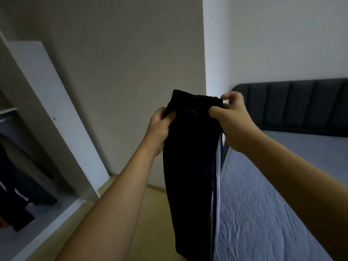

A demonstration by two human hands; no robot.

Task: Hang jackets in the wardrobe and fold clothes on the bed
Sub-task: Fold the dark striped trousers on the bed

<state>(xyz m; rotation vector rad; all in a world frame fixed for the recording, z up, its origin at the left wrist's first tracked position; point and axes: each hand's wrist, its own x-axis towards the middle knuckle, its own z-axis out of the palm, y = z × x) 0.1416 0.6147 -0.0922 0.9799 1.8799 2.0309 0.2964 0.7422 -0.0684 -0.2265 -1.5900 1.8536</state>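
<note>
Wardrobe (pixel 37 113) stands open on your left, dark clothes (pixel 17 185) hanging inside; bed (pixel 273 204) lies right. Your left hand (pixel 158 129) and right hand (pixel 233 121) pinch the waistband of dark trousers (pixel 190 166), hanging between them.

A plain beige wall (pixel 122 72) meets a yellowish floor (pixel 150 223) along a pale skirting board (pixel 156 187).

Dim, flat indoor light, brightest on the right wall (pixel 282 34); left wall sits in grey shadow. Dark trousers (pixel 190 166) lose all fabric detail (crushed blacks). Soft focus overall, wide-angle bending at wardrobe (pixel 47 102) edges.
</note>
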